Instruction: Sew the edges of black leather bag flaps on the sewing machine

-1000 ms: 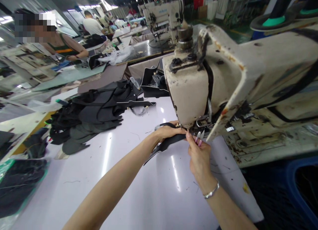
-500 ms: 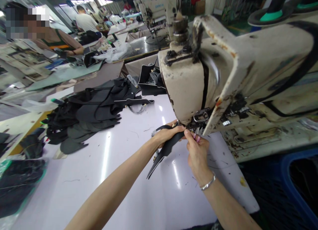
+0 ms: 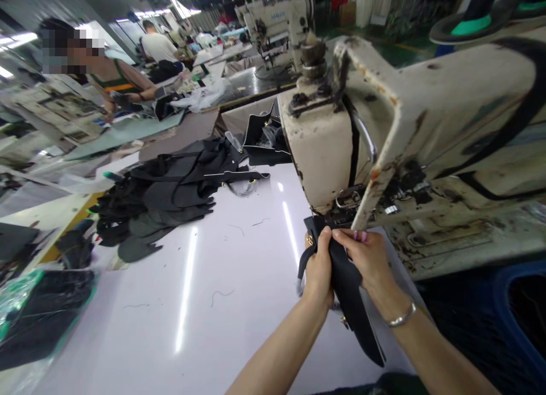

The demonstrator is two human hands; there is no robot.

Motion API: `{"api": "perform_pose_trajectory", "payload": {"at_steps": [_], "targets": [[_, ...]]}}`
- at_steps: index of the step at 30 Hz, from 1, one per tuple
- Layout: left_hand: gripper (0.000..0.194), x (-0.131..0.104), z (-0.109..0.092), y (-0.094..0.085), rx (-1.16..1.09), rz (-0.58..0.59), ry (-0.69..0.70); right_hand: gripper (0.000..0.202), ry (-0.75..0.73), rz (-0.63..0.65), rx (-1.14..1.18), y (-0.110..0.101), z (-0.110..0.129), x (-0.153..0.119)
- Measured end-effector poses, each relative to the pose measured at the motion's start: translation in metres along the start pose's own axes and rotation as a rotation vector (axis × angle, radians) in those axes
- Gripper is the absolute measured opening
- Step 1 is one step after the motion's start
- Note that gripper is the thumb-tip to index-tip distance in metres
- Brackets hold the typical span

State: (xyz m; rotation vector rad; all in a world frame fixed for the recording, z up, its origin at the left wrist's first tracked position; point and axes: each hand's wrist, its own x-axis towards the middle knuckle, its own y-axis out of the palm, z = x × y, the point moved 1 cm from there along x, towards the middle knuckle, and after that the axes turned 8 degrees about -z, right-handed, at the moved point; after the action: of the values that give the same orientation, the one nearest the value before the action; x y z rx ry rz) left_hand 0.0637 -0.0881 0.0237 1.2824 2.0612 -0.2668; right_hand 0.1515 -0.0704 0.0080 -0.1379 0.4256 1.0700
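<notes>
A black bag panel [image 3: 352, 295] with a pale edge, gold fittings and a plastic-wrapped handle slants down from the sewing machine [image 3: 326, 156]. My left hand [image 3: 319, 270] is closed on its left edge, thumb on top. Across from it, my right hand [image 3: 373, 261] pinches the panel's upper right edge, the two thumbs nearly touching. Pink-handled scissors [image 3: 360, 236] stay hooked on the right hand's fingers; their blades are hidden. The panel's top end lies at the machine's needle area, where the needle itself is hard to make out.
Black cut pieces [image 3: 170, 184] are heaped on the white table [image 3: 205, 327] at left. Another bag panel [image 3: 239, 176] and an open black piece [image 3: 264, 142] lie behind. A blue basket [image 3: 490, 304] stands at lower right. A co-worker [image 3: 115, 82] works beyond the table.
The panel has swung round so its lower end now points down and right. Both hands moved right and down with it. The scissor blades, visible before, are now hidden.
</notes>
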Motion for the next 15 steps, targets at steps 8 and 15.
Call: {"api": "perform_pose_trajectory", "payload": {"at_steps": [8,15], "targets": [[0.043,-0.001,0.005,0.015,-0.146,-0.026,-0.097,0.024,0.080,0.098,0.030,-0.010,0.007,0.010],[0.048,0.003,-0.002,0.018,-0.110,0.020,-0.081,0.022,0.126,0.257,0.020,-0.017,0.009,0.007]]}}
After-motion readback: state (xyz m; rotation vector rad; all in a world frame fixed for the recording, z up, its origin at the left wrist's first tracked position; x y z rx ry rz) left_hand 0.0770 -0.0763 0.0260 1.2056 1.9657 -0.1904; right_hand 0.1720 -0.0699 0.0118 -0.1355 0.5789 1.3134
